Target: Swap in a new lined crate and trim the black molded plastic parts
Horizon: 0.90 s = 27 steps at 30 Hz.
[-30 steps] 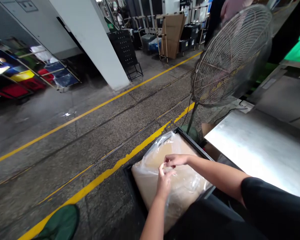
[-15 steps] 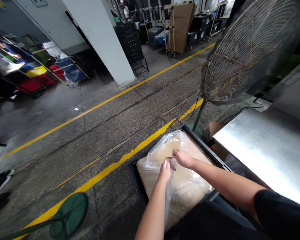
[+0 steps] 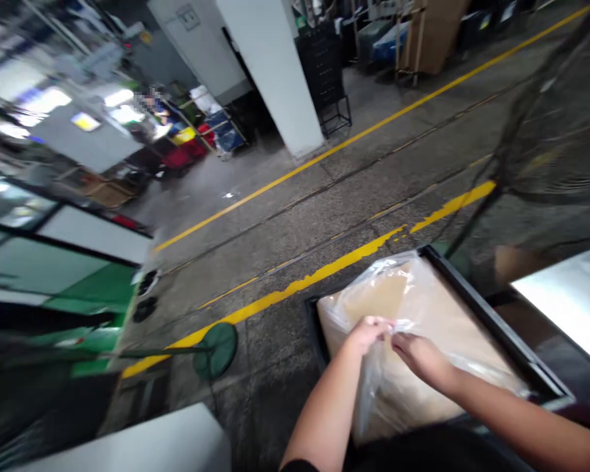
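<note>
Left hand (image 3: pixel 371 333) and right hand (image 3: pixel 415 351) pinching clear plastic (image 3: pixel 358 278), fingertips close together, above black crate (image 3: pixel 476 298).

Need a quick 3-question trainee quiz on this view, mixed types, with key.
1. True or false: the left hand and right hand are close together above the clear film in the black crate.
2. Multiple choice: what colour is the round base on the floor?
a) red
b) green
c) white
3. Fill in: the painted floor line nearest the crate is ____.

Key: 1 true; 2 b; 3 yellow.
</note>
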Each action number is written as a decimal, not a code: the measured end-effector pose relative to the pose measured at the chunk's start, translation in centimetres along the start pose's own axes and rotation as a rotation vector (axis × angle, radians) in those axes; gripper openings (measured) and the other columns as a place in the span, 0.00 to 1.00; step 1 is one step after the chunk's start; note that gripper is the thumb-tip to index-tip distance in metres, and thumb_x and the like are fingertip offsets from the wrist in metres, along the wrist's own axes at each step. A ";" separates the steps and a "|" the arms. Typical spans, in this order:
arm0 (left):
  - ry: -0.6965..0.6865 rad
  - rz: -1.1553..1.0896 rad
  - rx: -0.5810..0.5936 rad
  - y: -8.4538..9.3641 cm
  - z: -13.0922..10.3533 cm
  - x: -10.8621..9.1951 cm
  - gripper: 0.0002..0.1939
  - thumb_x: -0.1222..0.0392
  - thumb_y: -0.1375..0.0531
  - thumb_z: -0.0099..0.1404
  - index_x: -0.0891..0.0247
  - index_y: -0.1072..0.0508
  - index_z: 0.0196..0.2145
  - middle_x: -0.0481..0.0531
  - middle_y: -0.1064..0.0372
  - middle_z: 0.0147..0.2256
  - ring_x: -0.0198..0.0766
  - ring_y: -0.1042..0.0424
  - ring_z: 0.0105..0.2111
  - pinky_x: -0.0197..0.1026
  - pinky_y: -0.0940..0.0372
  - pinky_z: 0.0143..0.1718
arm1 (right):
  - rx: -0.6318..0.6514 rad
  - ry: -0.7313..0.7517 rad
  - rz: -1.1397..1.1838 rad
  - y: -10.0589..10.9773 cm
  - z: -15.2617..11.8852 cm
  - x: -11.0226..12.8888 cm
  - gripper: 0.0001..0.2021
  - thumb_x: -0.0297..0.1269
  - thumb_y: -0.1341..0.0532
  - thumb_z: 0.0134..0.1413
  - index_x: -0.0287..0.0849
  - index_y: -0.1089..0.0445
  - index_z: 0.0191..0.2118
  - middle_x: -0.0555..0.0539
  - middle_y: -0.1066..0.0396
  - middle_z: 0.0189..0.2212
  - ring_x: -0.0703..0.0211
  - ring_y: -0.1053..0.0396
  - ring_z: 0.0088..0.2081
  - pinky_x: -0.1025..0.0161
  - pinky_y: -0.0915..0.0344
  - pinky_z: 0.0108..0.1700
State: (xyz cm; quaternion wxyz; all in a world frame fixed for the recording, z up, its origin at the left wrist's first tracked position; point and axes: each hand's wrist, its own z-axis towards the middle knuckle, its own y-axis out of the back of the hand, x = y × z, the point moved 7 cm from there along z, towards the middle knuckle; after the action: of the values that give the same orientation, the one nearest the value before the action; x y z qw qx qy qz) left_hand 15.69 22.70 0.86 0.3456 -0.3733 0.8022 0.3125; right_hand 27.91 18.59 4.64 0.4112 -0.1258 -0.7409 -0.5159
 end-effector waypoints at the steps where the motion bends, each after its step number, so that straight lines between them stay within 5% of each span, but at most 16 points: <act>1: -0.004 0.048 -0.041 -0.2 -0.4 0.4 0.17 0.56 0.41 0.63 0.68 0.20 0.44 0.55 0.23 0.35 0.38 0.29 0.31 0.41 0.33 0.38 | 0.028 0.038 0.013 -0.8 -0.9 -0.4 0.14 0.34 0.49 0.66 0.42 0.26 0.37 0.41 0.23 0.37 0.50 0.24 0.38 0.57 0.31 0.43; 4: -0.066 0.215 -0.141 -1.3 -1.3 1.2 0.12 0.67 0.42 0.60 0.64 0.20 0.39 0.54 0.24 0.41 0.39 0.29 0.37 0.43 0.34 0.46 | -0.029 0.111 0.034 -1.0 -1.2 -2.2 0.12 0.35 0.48 0.64 0.43 0.26 0.37 0.39 0.24 0.38 0.46 0.26 0.43 0.51 0.31 0.49; 8: -0.194 0.397 -0.174 -3.1 -1.7 0.8 0.10 0.68 0.43 0.61 0.63 0.22 0.36 0.55 0.26 0.45 0.43 0.30 0.42 0.47 0.36 0.52 | -0.170 0.062 0.199 1.4 2.7 -4.7 0.15 0.45 0.46 0.63 0.44 0.27 0.44 0.36 0.25 0.45 0.42 0.27 0.49 0.47 0.32 0.56; 14: -0.383 0.518 -0.163 -3.9 -0.7 -0.7 0.11 0.65 0.44 0.67 0.64 0.20 0.40 0.57 0.25 0.47 0.46 0.30 0.49 0.49 0.37 0.58 | 0.410 -0.125 0.707 0.2 7.3 -6.2 0.22 0.54 0.43 0.57 0.42 0.22 0.44 0.36 0.22 0.46 0.42 0.26 0.51 0.52 0.30 0.55; 17: -0.442 0.534 -0.157 -4.0 -0.7 -1.1 0.13 0.62 0.44 0.70 0.66 0.20 0.43 0.58 0.26 0.51 0.46 0.30 0.53 0.47 0.37 0.60 | 0.512 -0.109 0.778 -0.2 7.0 -7.0 0.20 0.53 0.40 0.55 0.43 0.20 0.41 0.38 0.21 0.44 0.41 0.26 0.51 0.51 0.31 0.56; 23: -0.414 0.530 -0.258 -2.7 -1.1 -0.8 0.14 0.55 0.43 0.72 0.57 0.18 0.45 0.49 0.33 0.62 0.46 0.35 0.58 0.50 0.44 0.64 | 0.390 -0.107 0.518 -1.8 7.8 -10.9 0.21 0.56 0.41 0.55 0.42 0.21 0.32 0.40 0.22 0.31 0.46 0.25 0.35 0.57 0.31 0.40; 27: -0.267 0.373 -0.308 -3.2 -1.7 2.4 0.14 0.57 0.44 0.71 0.52 0.16 0.39 0.40 0.32 0.62 0.46 0.46 0.65 0.51 0.52 0.68 | 0.290 0.030 0.230 -2.1 9.4 -13.4 0.16 0.48 0.43 0.59 0.46 0.22 0.30 0.41 0.23 0.28 0.48 0.26 0.32 0.57 0.35 0.37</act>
State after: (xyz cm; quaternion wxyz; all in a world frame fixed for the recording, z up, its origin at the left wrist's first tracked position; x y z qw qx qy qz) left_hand 16.61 18.82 -0.88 0.3238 -0.2229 0.7474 0.5356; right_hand 30.54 29.02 -7.85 0.4922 -0.1413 -0.7821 -0.3551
